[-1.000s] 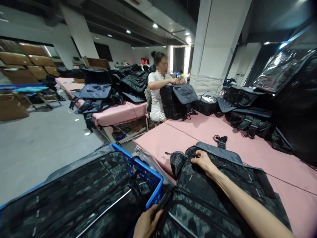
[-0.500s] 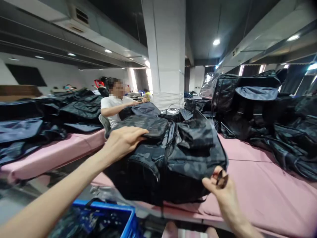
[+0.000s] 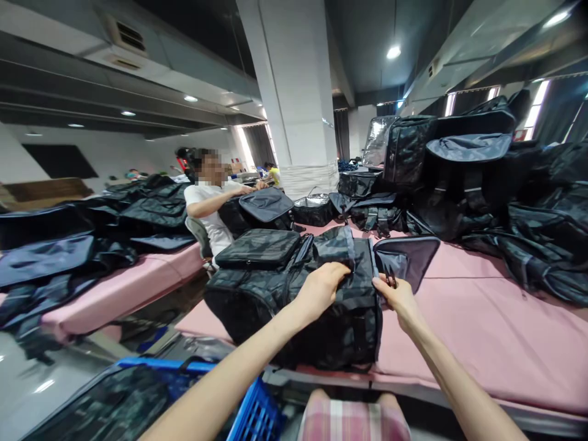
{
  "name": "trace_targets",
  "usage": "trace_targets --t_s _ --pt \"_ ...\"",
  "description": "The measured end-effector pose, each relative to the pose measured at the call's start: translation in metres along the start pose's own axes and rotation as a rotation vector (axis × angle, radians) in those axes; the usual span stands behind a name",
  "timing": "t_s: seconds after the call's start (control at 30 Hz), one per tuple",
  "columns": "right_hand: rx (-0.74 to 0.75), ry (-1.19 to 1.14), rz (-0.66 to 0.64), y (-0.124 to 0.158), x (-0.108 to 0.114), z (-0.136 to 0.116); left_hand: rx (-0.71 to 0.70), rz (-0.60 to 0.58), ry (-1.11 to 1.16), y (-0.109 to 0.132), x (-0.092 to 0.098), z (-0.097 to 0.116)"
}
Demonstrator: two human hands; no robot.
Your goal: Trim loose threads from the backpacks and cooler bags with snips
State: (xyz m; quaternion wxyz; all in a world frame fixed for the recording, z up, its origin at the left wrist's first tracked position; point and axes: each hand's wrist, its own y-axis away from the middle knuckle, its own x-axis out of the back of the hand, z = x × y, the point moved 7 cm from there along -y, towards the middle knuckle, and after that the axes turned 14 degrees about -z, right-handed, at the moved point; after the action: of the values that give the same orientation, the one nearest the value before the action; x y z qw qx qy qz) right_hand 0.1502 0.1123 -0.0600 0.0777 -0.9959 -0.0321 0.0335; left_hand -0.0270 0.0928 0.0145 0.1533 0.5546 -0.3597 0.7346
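Note:
A dark camouflage backpack [image 3: 275, 294] stands on the pink table [image 3: 482, 331] right in front of me. My left hand [image 3: 321, 288] is closed on a fabric flap at the backpack's top. My right hand [image 3: 397, 294] pinches the backpack's right edge and has a small pair of snips [image 3: 392, 280] in its fingers. A grey lid flap [image 3: 407, 260] hangs open behind my right hand.
A blue plastic crate [image 3: 248, 410] with dark bags sits low on my left. A person in a white shirt [image 3: 209, 205] works on another bag across the table. Piles of dark bags [image 3: 482, 177] fill the right and left tables. A white pillar [image 3: 294, 92] stands behind.
The backpack has been set down on the table. My left hand slid from its left side to the top flap, and my right hand rose from the lower corner to the top right edge.

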Motion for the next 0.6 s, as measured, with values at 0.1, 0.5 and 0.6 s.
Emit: trace_targets --t_s 0.1,0.5,0.6 --pt "-0.004 -0.079 -0.12 -0.005 -0.016 0.005 0.085 0.041 0.135 -0.021 -0.001 -0.019" --pt "0.017 0.165 -0.13 0.001 -0.006 0.004 0.202 -0.074 0.179 -0.031 -0.014 -0.024" --pt "0.222 0.696 -0.032 0.005 -0.003 -0.031 0.249 -0.027 0.263 -0.027 -0.009 -0.028"
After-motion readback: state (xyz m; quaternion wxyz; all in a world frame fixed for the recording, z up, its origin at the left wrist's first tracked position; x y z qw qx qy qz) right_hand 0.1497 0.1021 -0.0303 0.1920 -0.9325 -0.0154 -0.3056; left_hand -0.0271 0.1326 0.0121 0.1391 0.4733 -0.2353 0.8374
